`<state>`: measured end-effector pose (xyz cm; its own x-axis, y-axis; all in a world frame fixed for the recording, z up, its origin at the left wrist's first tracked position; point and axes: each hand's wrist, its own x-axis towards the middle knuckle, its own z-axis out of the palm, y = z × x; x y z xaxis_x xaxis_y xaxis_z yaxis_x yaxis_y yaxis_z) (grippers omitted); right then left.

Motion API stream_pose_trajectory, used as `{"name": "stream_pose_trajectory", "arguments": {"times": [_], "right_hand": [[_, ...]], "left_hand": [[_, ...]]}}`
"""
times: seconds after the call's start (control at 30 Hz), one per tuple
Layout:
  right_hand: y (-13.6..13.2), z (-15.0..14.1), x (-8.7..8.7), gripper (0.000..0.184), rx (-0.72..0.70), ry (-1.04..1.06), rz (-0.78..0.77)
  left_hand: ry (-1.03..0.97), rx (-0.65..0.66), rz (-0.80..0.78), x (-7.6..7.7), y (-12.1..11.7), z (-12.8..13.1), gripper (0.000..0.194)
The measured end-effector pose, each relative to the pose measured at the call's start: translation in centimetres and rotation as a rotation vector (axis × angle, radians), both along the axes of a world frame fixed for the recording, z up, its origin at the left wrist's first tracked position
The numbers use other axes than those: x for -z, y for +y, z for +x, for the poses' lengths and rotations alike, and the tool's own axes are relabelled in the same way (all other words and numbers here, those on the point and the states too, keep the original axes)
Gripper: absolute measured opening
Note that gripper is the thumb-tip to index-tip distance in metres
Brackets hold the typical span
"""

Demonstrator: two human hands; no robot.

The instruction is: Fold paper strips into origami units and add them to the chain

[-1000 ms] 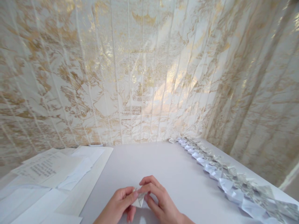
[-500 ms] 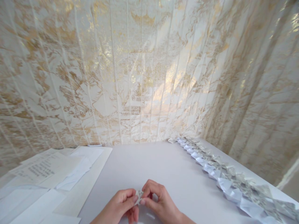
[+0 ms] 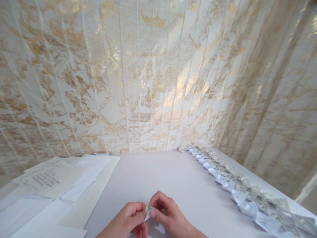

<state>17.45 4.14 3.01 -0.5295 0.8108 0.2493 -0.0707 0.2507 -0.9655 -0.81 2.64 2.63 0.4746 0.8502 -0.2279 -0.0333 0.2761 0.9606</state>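
Between both hands is a small folded piece of paper point(image 3: 148, 214), pale with grey print on it. My left hand point(image 3: 130, 217) pinches its left side between thumb and fingers. From the other side, my right hand point(image 3: 166, 213) grips it with thumb and bent forefinger. The fingers cover much of the paper, so its full shape is hidden. Below the right hand a bit of white paper point(image 3: 160, 228) shows; whether it joins the held piece I cannot tell.
Rows of folded paper pieces point(image 3: 239, 197), white and printed grey, run along the right side of the white table point(image 3: 146, 175). Loose paper sheets point(image 3: 56, 211), some printed, are piled at the left. A gold-patterned curtain point(image 3: 138, 82) hangs behind the table.
My fingers have shifted on the folded paper, which is now tilted and more covered. The right thumb has moved onto it. More white paper shows below the right hand.
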Motion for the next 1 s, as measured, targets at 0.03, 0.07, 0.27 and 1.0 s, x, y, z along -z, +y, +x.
{"name": "stream_pose_trajectory", "arguments": {"times": [0.03,0.07,0.27,1.0], "right_hand": [[0.0,0.1,-0.1,0.040,-0.020,-0.017,0.046],[0.0,0.2,-0.3,0.039,-0.035,-0.035,0.098],[0.3,0.0,0.0,0.032,0.031,-0.034,0.186],[0.1,-0.3,1.0,0.037,0.078,-0.003,-0.004]], "left_hand": [[0.000,-0.010,-0.008,0.0,0.0,0.0,0.051],[-0.003,-0.028,-0.012,-0.1,0.0,-0.1,0.049],[-0.023,-0.079,-0.025,-0.8,-0.2,-0.2,0.049],[0.009,0.031,0.188,-0.2,-0.7,0.5,0.055]]}}
